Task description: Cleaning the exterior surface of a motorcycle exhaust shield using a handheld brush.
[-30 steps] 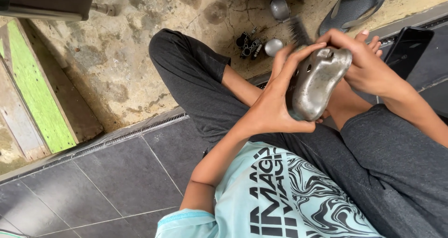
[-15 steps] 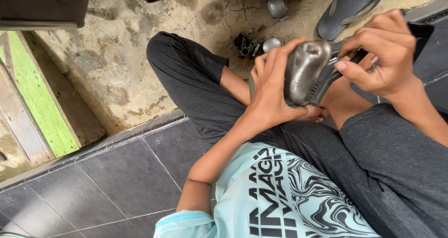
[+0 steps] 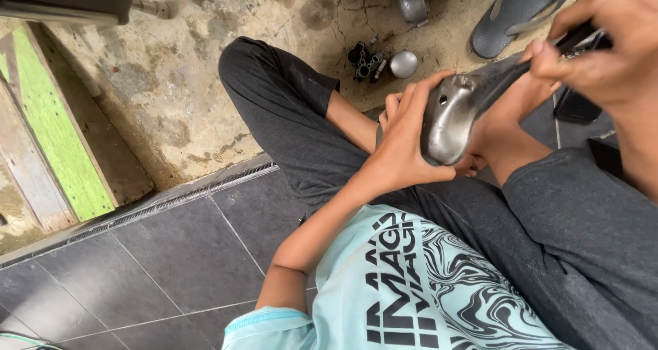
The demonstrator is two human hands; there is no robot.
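Note:
My left hand (image 3: pixel 404 141) grips a rounded grey metal cover (image 3: pixel 445 120), holding it upright above my crossed legs in dark trousers. My right hand (image 3: pixel 593 45) is closed on a dark tool handle (image 3: pixel 521 62) whose tip goes into the top of the cover. Which kind of tool it is I cannot tell, since my fingers hide most of it.
On the concrete floor beyond my knee lie a small black part (image 3: pixel 363 58), a round metal cap (image 3: pixel 403 63), another metal piece (image 3: pixel 413 4) and a grey sandal (image 3: pixel 510 14). Dark floor tiles (image 3: pixel 171 254) are at the left, green-painted boards (image 3: pixel 48 124) beyond them.
My right hand moved from resting on the cover to gripping the tool and pulled up and right. The cover tilted more upright in my left hand.

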